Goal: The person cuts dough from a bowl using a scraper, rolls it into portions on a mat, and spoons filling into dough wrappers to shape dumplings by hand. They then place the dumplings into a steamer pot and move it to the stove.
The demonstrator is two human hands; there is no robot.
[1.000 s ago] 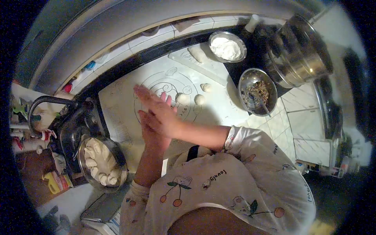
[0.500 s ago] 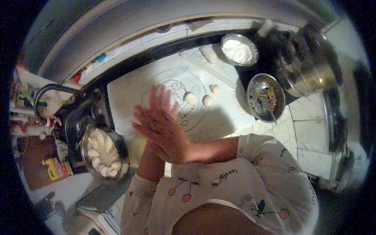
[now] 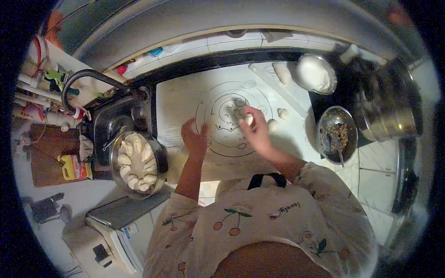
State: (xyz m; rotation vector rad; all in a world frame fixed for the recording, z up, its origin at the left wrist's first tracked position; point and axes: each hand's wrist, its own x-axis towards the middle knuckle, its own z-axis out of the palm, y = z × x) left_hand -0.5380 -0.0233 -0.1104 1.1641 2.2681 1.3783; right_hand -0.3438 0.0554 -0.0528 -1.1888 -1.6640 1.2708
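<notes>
My right hand point(image 3: 257, 135) has its thumb and fingers around a small white dough ball point(image 3: 249, 119), over the printed circles of a white kneading mat point(image 3: 181, 99). Left of it, my left hand point(image 3: 193, 136) hovers over the mat, holding nothing, with thumb and fingers apart. Just right of my right hand lies a second dough ball point(image 3: 272, 125), and a third dough piece point(image 3: 283, 114) sits a little farther back. A thicker dough roll point(image 3: 281, 73) rests at the mat's back right, beside a long white strip point(image 3: 278, 90).
A bowl of white flour point(image 3: 316, 74) stands back right. Nearer is a metal bowl of chopped filling point(image 3: 337, 135) with a spoon; a steel pot point(image 3: 394, 106) stands beyond. At left, a round pan of filled dumplings point(image 3: 136, 162) sits by the black sink point(image 3: 123, 116).
My hands were pressed palm to palm above the mat; now they are apart. My right hand has moved right and taken hold of a dough ball. The camera view has shifted.
</notes>
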